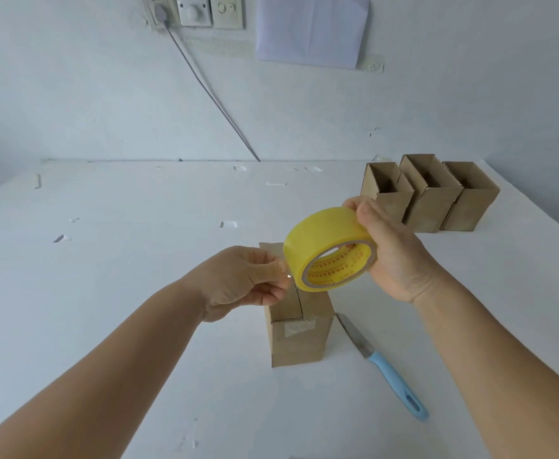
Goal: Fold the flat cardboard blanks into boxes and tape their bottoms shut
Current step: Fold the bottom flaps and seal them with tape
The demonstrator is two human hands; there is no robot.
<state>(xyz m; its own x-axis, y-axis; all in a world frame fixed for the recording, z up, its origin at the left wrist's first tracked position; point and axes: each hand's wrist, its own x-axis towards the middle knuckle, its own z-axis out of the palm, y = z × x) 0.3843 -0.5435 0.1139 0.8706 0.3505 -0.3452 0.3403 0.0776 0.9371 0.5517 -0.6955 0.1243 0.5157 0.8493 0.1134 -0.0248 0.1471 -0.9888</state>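
Note:
A small brown cardboard box [299, 339] stands on the white table [122, 260] with its folded flaps up and a strip of clear tape over its near edge. Above it my right hand [394, 256] grips a yellow roll of tape [329, 250], fingers curled round its rim. My left hand [248, 279] pinches the tape's loose end at the roll's left side, just over the box top.
Three folded boxes [430, 193] stand open side up at the back right of the table. A knife with a light blue handle [384, 366] lies to the right of the box. Small tape scraps dot the table. A cable runs down the wall behind.

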